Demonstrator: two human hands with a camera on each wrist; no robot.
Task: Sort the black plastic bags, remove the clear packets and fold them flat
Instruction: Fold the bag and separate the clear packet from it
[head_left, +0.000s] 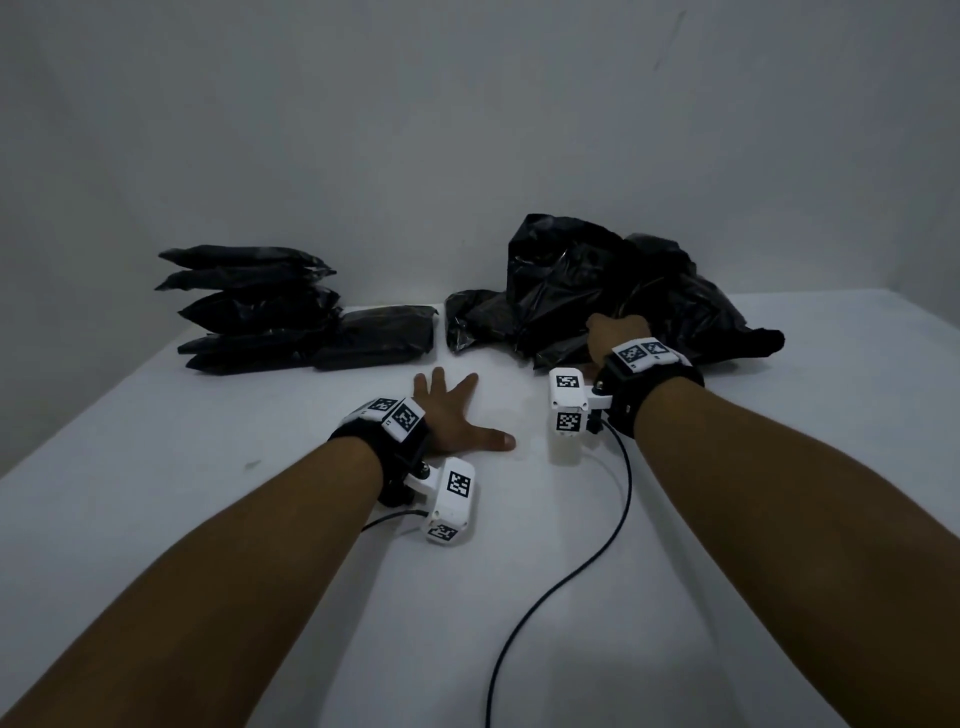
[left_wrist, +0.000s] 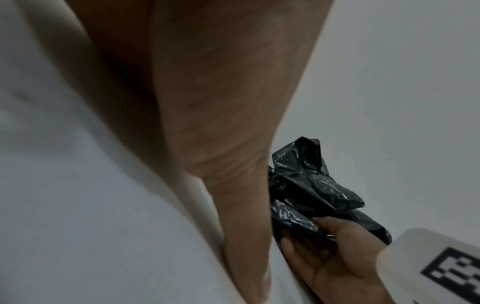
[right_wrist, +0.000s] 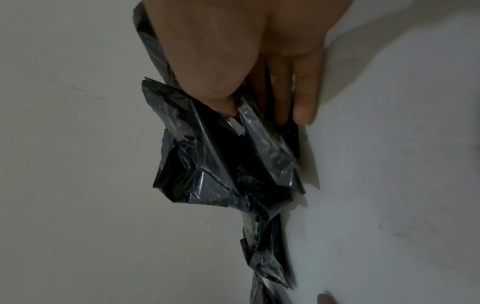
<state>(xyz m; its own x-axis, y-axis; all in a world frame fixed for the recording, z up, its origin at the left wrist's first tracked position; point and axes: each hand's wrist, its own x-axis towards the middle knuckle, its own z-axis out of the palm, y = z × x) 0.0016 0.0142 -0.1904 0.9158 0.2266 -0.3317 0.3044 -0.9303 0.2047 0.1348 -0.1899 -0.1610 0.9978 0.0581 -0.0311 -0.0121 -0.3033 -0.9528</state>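
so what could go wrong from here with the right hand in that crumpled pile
1. The right hand grips one fold of the crumpled black bags; pulling may drag the whole tangled heap along, not one bag.
2. The heap could sweep the small packet beside it toward the stack of folded bags, mixing sorted with unsorted.
3. The left hand lies flat on the table, away from the heap, so nothing pins it down.

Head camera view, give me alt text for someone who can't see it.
A person's right hand grips a crumpled heap of black plastic bags on a white table, while the left hand lies flat, fingers spread. A stack of folded black bags sits far left.
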